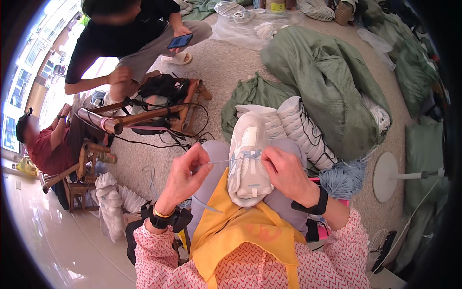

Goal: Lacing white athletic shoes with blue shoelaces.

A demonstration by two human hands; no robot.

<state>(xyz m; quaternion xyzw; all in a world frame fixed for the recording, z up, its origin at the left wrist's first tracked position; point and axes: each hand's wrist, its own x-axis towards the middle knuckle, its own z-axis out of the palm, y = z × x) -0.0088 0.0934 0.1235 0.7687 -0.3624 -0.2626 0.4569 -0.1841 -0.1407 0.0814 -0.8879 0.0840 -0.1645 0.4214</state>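
A white-and-grey sneaker upper (249,144) lies across my lap, its toe pointing away from me and its tongue toward me. My left hand (190,169) is closed in a pinch on a light blue shoelace (221,161), which runs taut across to the upper; its loose tail hangs below that hand. At the upper's right side, my right hand (285,173) is closed, thumb and forefinger pressed together at the lace's other part. The exact grip there is partly hidden. Beneath the upper lies my yellow apron (240,226).
Nested white uppers (308,135) and a bundle of light blue laces (344,179) lie to the right, beside a large green sack (327,82). Wooden stools (190,108) with black cords stand at left. One person holds a phone (180,41); another sits farther left.
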